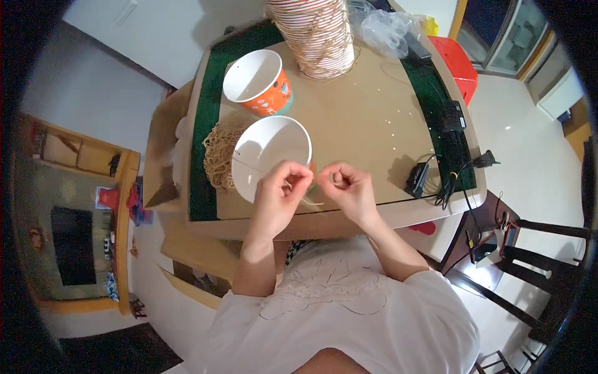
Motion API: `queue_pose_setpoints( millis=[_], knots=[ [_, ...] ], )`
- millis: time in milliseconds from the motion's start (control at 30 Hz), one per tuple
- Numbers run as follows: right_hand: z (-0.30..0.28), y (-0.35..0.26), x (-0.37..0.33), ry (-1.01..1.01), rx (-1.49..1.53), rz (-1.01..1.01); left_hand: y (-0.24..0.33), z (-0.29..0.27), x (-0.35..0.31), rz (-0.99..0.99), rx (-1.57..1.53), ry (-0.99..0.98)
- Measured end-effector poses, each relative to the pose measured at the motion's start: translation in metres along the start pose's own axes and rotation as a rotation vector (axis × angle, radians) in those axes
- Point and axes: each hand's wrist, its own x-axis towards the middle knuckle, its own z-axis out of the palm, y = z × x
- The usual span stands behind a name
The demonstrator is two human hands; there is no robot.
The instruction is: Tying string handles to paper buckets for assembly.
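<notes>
Twine (313,202) was pinched in your left hand (278,194), loose end poking out under your fingers near the table's (374,143) front edge. Your right hand (350,192) was curled up just beside it, couldn't tell if it had the strand too. The nearer bucket (274,138) sat right behind your left hand, tangled heap (218,156) to its left, orange-sided bucket (271,100) farther back, twine-wound column (319,38) beyond.

The left hand (283,190) and right hand (350,190) nearly meet, each pinched, bare forearms (397,246) slanting inward
</notes>
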Motion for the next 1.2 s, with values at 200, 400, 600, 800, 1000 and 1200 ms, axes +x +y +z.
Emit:
queue_pose_setpoints(
  millis=[200,400,600,800,1000,1200],
  knots=[
    [0.005,0.015,0.02,0.152,-0.087,-0.238,-0.012,-0.009,0.024,0.161,0.335,0.078],
    [0.006,0.015,0.019,0.067,-0.117,-0.132,-0.016,-0.011,0.027,0.122,0.319,0.004],
    [0.004,0.016,0.023,0.066,-0.097,-0.15,-0.01,-0.01,0.028,0.061,0.329,-0.023],
    [0.004,0.011,0.024,0.024,-0.149,-0.147,-0.014,-0.011,0.029,0.096,0.395,-0.035],
    [0.006,0.014,0.022,0.023,-0.158,-0.149,-0.008,-0.008,0.027,0.065,0.405,-0.046],
    [0.011,-0.024,0.021,0.006,-0.272,-0.144,-0.012,-0.011,0.018,0.039,0.239,0.072]
  ],
)
